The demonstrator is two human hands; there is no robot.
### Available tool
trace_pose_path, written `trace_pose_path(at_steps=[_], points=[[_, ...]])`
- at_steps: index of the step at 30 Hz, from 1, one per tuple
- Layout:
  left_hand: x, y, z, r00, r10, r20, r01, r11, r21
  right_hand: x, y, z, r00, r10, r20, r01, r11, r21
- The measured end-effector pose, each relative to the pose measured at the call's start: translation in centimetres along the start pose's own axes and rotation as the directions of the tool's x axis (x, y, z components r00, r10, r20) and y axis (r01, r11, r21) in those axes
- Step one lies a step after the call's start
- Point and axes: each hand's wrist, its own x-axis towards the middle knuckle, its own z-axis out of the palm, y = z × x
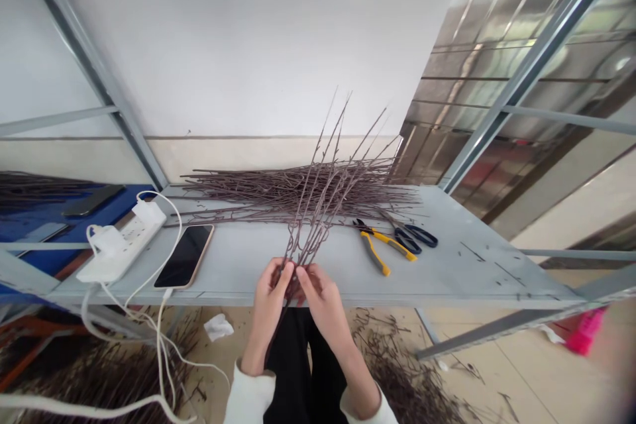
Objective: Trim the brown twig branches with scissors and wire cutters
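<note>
In the head view, your left hand (268,295) and right hand (325,298) have their fingers pinched narrow on the thin twigs (318,230), at the middle of the surface's (246,265) near edge, tips fanning towards the far edge. The step in hand looks like gathering and adjusting the stems where they meet; the next move seems to call for one hand to pin that crossing while the other aligns stray stems, clear of the yellow-handled pliers (373,255).
</note>
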Motion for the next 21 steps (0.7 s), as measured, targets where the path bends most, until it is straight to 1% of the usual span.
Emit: trace_pose_path(at_steps=[2,3,4,5,6,7,8,9,11,13,14,15,16,18,19,21], points=[[-0.5,-0.4,0.4,1.0,0.0,-0.001,0.0,1.0,0.016,-0.3,-1.1,-0.7,0.992,0.007,-0.124,-0.031,0.982,-0.188],[-0.7,-0.5,0.5,1.0,-0.007,-0.002,0.007,1.0,0.024,-0.3,-1.7,-1.0,0.978,-0.025,-0.206,-0.034,0.96,-0.278],[-0.9,-0.6,0.7,1.0,-0.015,-0.007,0.016,0.999,0.036,-0.2,-2.3,-1.4,0.952,-0.084,-0.293,-0.029,0.931,-0.364],[-1.1,-0.7,0.8,1.0,-0.02,-0.014,0.021,0.999,0.047,0.0,-3.0,-1.8,0.913,-0.17,-0.37,-0.013,0.895,-0.445],[-1.2,-0.7,0.9,1.0,-0.022,-0.022,0.023,0.998,0.056,0.4,-3.6,-2.1,0.864,-0.271,-0.425,0.016,0.858,-0.514],[-1.3,-0.7,0.9,0.999,-0.019,-0.033,0.021,0.998,0.063,0.9,-4.3,-2.5,0.817,-0.366,-0.445,0.059,0.821,-0.568],[-1.3,-0.6,0.9,0.999,-0.015,-0.042,0.018,0.997,0.07,1.5,-4.8,-2.9,0.785,-0.451,-0.425,0.117,0.782,-0.612],[-1.3,-0.5,0.9,0.999,-0.013,-0.051,0.017,0.997,0.076,2.2,-5.4,-3.2,0.769,-0.524,-0.365,0.194,0.736,-0.648],[-1.3,-0.2,0.8,0.997,-0.007,-0.075,0.013,0.996,0.091,3.6,-6.2,-3.6,0.748,-0.642,-0.171,0.359,0.607,-0.709],[-1.3,0.0,0.6,0.994,-0.005,-0.109,0.017,0.994,0.111,4.9,-6.6,-3.8,0.709,-0.705,0.024,0.465,0.441,-0.768],[-1.2,0.0,0.5,0.993,-0.005,-0.121,0.019,0.993,0.117,5.4,-6.7,-3.8,0.688,-0.719,0.097,0.492,0.364,-0.79],[-1.2,0.0,0.4,0.992,-0.005,-0.126,0.021,0.992,0.123,5.8,-6.8,-3.8,0.673,-0.726,0.143,0.506,0.31,-0.805],[-1.1,-0.1,0.3,0.992,-0.005,-0.127,0.021,0.991,0.128,6.1,-6.8,-3.7,0.663,-0.73,0.166,0.511,0.279,-0.813],[-1.1,-0.3,0.2,0.993,-0.009,-0.119,0.025,0.99,0.138,6.3,-6.8,-3.6,0.648,-0.74,0.181,0.519,0.255,-0.816],[-1.0,-0.5,0.2,0.993,-0.011,-0.115,0.027,0.989,0.142,6.4,-6.8,-3.6,0.645,-0.741,0.188,0.521,0.247,-0.817],[-1.0,-0.6,0.2,0.994,-0.008,-0.113,0.026,0.987,0.156,6.3,-6.7,-3.5,0.655,-0.724,0.217,0.52,0.224,-0.824]])
